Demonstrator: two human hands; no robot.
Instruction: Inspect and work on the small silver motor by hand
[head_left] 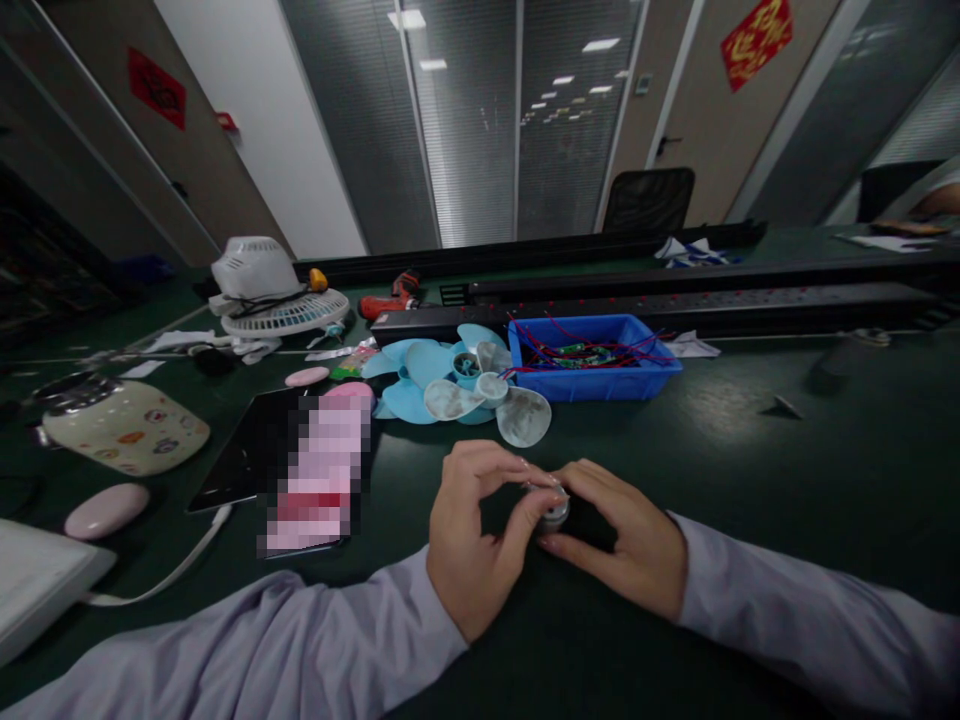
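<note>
A small round silver metal part [553, 514], perhaps a little motor, is held just above the dark green table. My left hand [480, 535] is closed, its thumb and fingertips pressing on the part from the left and above. From the other side, my right hand [626, 535] grips the same part between thumb and fingers. The fingertips hide much of it, so its exact kind cannot be made out. Beyond my hands lie several fan blades, a light blue set [416, 375] and a whitish one [523, 415] overlapping it.
A blue bin [600, 385] holds circuit boards and red wires. To the left are a black tablet [244, 450], a phone-like pink item [319, 480], a cream flask [127, 425] and a computer mouse [107, 511]. Farther back sit a white fan [259, 270] and a red power drill [390, 300].
</note>
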